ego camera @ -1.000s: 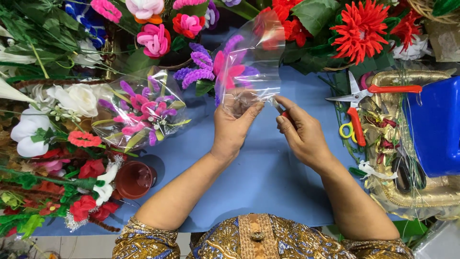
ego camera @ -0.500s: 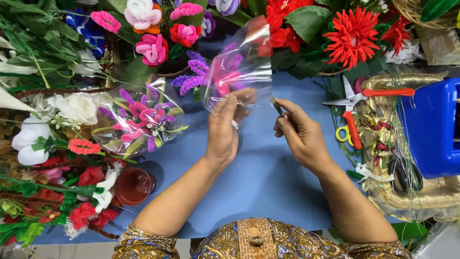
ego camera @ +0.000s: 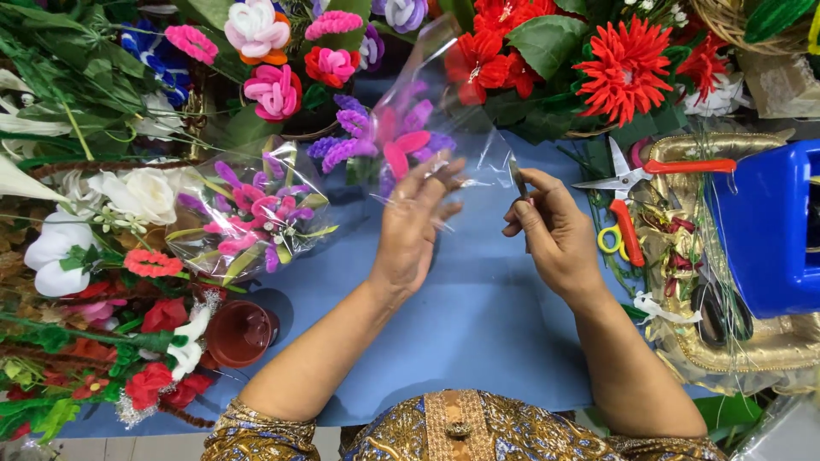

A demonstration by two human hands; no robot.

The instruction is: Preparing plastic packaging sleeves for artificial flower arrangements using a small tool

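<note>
While one clear plastic sheet point(ego camera: 431, 102) is hanging in the air above the middle of the blue table point(ego camera: 478, 324), the person is holding it up with both hands. The left hand point(ego camera: 414, 226) is spreading its fingers against the sheet's lower edge, and the right hand point(ego camera: 551, 226) is pinching the sheet's corner at 3 o'clock together with a thin dark tool point(ego camera: 518, 175). At 9 o'clock from the sheet, one wrapped bouquet point(ego camera: 256, 218) of pink and purple flowers is lying on the table. At 7 o'clock, one small red cup point(ego camera: 239, 333) is standing beside a heap of red flowers. At 3 o'clock, two pairs of scissors are lying together, one red-handled point(ego camera: 658, 171) and one yellow-handled point(ego camera: 611, 239). Farther out at 3 o'clock, one blue box point(ego camera: 769, 230) is sitting on one gold tray point(ego camera: 769, 350). At 1 o'clock, one large red flower point(ego camera: 628, 68) is facing up.
</note>
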